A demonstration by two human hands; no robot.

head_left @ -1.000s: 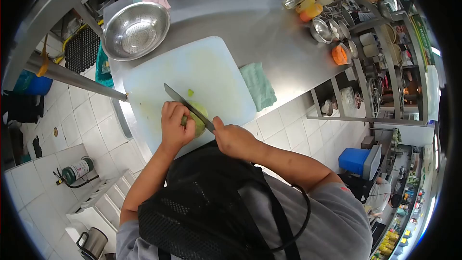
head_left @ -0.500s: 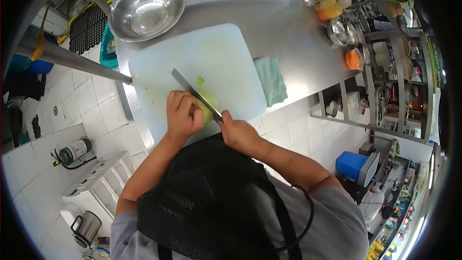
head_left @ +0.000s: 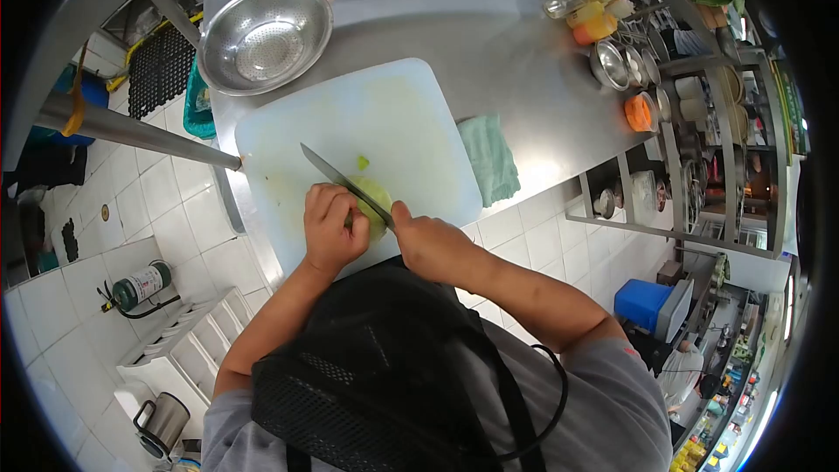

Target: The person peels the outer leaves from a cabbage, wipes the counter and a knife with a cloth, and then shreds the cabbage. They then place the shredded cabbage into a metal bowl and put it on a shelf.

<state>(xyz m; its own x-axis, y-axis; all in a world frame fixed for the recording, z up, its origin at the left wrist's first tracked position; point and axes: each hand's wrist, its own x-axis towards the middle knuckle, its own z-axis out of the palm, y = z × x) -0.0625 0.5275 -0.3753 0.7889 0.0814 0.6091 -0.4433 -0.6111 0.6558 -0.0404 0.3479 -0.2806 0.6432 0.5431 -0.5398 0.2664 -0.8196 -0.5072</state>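
Note:
On a white cutting board (head_left: 367, 109) lies a round pale-green vegetable (head_left: 376, 197), partly hidden by my hands and the blade. My left hand (head_left: 333, 227) is closed on its left side with bent fingers. My right hand (head_left: 430, 243) grips the handle of a knife (head_left: 325, 170), whose blade crosses over the vegetable and points up and left. A small green piece (head_left: 363, 161) rests on the board just above the vegetable.
A perforated metal bowl (head_left: 265, 39) stands behind the board at the left. A green cloth (head_left: 489, 157) lies at the board's right edge. Small metal bowls (head_left: 609, 65), an orange-filled container (head_left: 640, 112) and bottles (head_left: 594, 28) stand at the right. A metal post (head_left: 140, 135) rises at left.
The view has shifted slightly, so the board and bowl appear lower. The knife remains across the vegetable in my right hand, its blade angled slightly differently.

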